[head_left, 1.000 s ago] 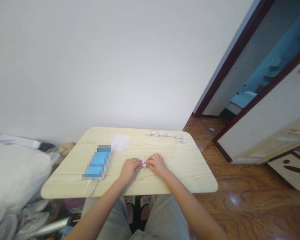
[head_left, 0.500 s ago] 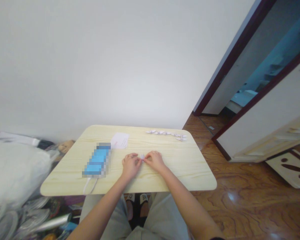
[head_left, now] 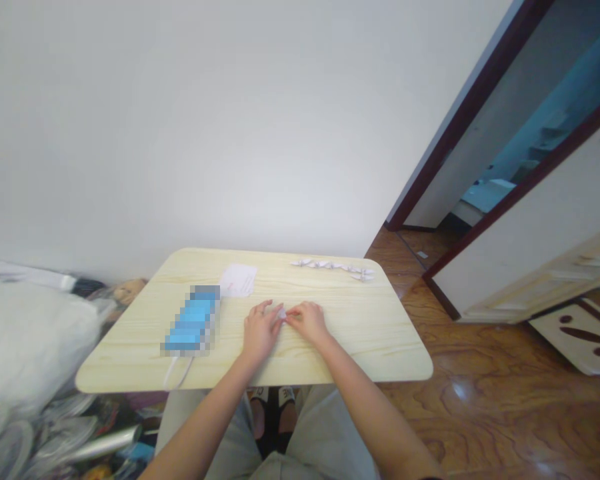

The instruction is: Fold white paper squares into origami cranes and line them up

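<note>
Both my hands meet at the middle of a pale wooden table (head_left: 360,333). My left hand (head_left: 260,329) and my right hand (head_left: 307,322) pinch a small folded piece of white paper (head_left: 281,313) between their fingertips, low over the tabletop. Most of the paper is hidden by my fingers. A row of small folded white paper figures (head_left: 334,267) lies along the far edge of the table, to the right of my hands.
A flat white sheet (head_left: 239,279) lies at the far centre-left. A blue phone-like object (head_left: 193,327) with a white cable (head_left: 177,375) lies at the left front. Clutter and bags (head_left: 35,373) fill the floor at left. An open door (head_left: 530,220) stands at right.
My hands have come lower onto the table with the paper; it stuck up between them before and is now mostly covered. The view has shifted slightly.
</note>
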`<state>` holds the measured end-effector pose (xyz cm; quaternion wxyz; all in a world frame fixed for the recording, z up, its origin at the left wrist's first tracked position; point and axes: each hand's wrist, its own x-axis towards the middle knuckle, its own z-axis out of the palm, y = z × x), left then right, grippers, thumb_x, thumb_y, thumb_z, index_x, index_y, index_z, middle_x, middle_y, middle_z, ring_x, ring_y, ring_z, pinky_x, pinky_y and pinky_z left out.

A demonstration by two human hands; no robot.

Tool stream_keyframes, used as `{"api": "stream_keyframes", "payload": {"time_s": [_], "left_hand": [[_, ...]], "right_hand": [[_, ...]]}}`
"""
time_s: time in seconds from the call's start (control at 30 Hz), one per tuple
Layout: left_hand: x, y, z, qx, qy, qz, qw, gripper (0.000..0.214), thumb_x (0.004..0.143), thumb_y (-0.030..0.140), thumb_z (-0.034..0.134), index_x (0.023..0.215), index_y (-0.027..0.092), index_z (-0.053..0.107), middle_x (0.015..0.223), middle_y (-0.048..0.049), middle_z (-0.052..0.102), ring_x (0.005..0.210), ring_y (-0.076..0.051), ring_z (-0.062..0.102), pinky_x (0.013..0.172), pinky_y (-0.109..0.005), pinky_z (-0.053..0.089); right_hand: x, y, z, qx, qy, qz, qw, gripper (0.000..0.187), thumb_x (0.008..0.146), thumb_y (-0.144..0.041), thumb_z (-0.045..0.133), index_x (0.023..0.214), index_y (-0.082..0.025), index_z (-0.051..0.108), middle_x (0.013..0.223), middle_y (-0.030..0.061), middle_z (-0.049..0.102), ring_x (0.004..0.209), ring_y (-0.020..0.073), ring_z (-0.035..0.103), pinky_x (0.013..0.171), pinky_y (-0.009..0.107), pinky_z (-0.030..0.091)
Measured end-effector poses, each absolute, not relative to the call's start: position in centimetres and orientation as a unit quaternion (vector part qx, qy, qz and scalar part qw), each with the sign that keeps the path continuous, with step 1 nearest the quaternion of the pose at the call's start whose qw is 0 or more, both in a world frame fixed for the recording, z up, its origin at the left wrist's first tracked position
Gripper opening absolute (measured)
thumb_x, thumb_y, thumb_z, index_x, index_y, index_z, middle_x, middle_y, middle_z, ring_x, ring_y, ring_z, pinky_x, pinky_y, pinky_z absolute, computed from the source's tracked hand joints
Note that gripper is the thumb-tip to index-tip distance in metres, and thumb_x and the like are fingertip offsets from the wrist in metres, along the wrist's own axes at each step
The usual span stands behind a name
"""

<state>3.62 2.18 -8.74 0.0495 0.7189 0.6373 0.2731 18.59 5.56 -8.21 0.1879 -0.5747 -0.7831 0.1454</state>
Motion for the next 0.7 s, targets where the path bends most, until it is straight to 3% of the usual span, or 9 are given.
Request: {"api": "stream_keyframes", "payload": {"time_s": [0.17, 0.37, 0.57, 0.7], "left_hand": [[3.5, 1.8, -8.9, 0.748, 0.629, 0.209, 0.027, 0.027, 0.083, 0.033, 0.042, 0.104, 0.033, 0.06, 0.122, -0.0036, 0.052, 0.111, -0.028, 0.041, 0.083, -0.042, 0.037], [3.1, 2.0, -8.7, 0.779, 0.602, 0.175, 0.032, 0.03, 0.084, 0.033, 0.041, 0.109, 0.032, 0.057, 0.126, -0.004, 0.049, 0.118, -0.028, 0.037, 0.088, -0.043, 0.033], [2.3, 2.6, -9.1, 0.771, 0.594, 0.206, 0.1, 0.031, 0.081, 0.023, 0.045, 0.108, 0.034, 0.057, 0.125, -0.0034, 0.05, 0.115, -0.025, 0.041, 0.089, -0.045, 0.033], [1.8, 2.9, -9.0, 0.744, 0.59, 0.28, 0.141, 0.034, 0.079, 0.014, 0.043, 0.107, 0.026, 0.057, 0.114, -0.0051, 0.058, 0.105, -0.02, 0.05, 0.088, -0.039, 0.037]], "right_hand": [[18.6, 5.0, -8.0, -0.574, -0.789, 0.126, 0.178, 0.019, 0.077, -0.043, 0.054, 0.083, -0.03, 0.067, 0.083, 0.0017, 0.063, 0.084, 0.0174, 0.052, 0.077, 0.029, 0.03], [18.0, 4.4, -7.5, -0.583, -0.778, 0.122, 0.2, 0.015, 0.076, -0.034, 0.057, 0.083, -0.022, 0.062, 0.08, 0.001, 0.063, 0.083, 0.0165, 0.053, 0.078, 0.029, 0.03], [17.0, 3.1, -7.2, -0.568, -0.792, 0.1, 0.199, 0.02, 0.073, -0.04, 0.057, 0.079, -0.022, 0.06, 0.084, 0.0036, 0.061, 0.086, 0.0188, 0.051, 0.078, 0.031, 0.031], [16.7, 2.9, -7.0, -0.59, -0.779, 0.092, 0.191, 0.015, 0.072, -0.034, 0.059, 0.079, -0.02, 0.06, 0.083, 0.0048, 0.061, 0.085, 0.0198, 0.052, 0.077, 0.032, 0.033]]}}
